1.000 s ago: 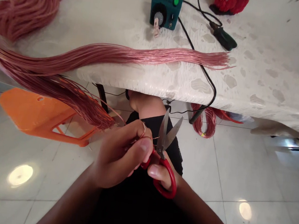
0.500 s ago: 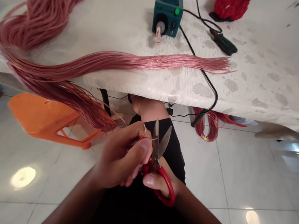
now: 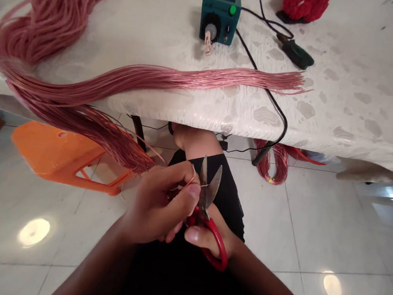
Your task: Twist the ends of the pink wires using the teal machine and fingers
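At six o'clock, the left hand (image 3: 158, 206) pinches a strand of copper wire (image 3: 190, 181) just beside the parted blades of the red-handled scissors (image 3: 204, 185), which the right hand (image 3: 207, 238) grips.

Passage to the right of the right hand (image 3: 208, 239) lay over glossy white floor tiles (image 3: 328, 225). The steel-bladed, red-handled scissors (image 3: 207, 218) stood upright directly before that hand. To the left, a drooping pink copper wire bundle (image 3: 113, 146) hung just beside the left hand (image 3: 158, 204), with an orange plastic stool (image 3: 53, 154) beyond it. Ahead, the overhanging edge of a mottled white table cover (image 3: 226, 122) and a looping black power cord (image 3: 278, 111) obstructed upward reach.
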### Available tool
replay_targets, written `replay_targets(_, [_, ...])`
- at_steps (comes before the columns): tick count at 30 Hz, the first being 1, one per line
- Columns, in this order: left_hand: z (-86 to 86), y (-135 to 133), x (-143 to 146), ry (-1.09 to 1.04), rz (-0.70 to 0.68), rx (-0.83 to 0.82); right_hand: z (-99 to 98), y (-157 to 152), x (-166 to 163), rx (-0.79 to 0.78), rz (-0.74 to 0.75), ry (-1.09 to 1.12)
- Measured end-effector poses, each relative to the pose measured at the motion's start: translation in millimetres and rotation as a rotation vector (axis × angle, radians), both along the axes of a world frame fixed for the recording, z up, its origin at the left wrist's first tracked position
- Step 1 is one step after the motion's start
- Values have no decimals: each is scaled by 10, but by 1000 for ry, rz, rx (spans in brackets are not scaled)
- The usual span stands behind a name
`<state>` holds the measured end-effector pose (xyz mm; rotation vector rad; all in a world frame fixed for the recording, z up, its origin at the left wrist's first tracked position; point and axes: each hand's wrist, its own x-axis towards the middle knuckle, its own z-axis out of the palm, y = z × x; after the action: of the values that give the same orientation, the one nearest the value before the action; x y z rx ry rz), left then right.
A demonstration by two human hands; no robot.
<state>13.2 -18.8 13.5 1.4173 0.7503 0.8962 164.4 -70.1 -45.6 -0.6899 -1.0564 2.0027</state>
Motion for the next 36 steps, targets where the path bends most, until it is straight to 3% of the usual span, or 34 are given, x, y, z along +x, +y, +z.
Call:
replay_targets(6, [2, 2, 16, -5, 12, -2, 3, -12, -8, 18, 17, -35])
replay_targets(14, [35, 23, 8, 97, 100, 143, -19, -23, -23, 22, 24, -43])
replay_targets(36, [18, 3, -8, 88, 104, 133, -53, -67, -30, -16, 50, -83])
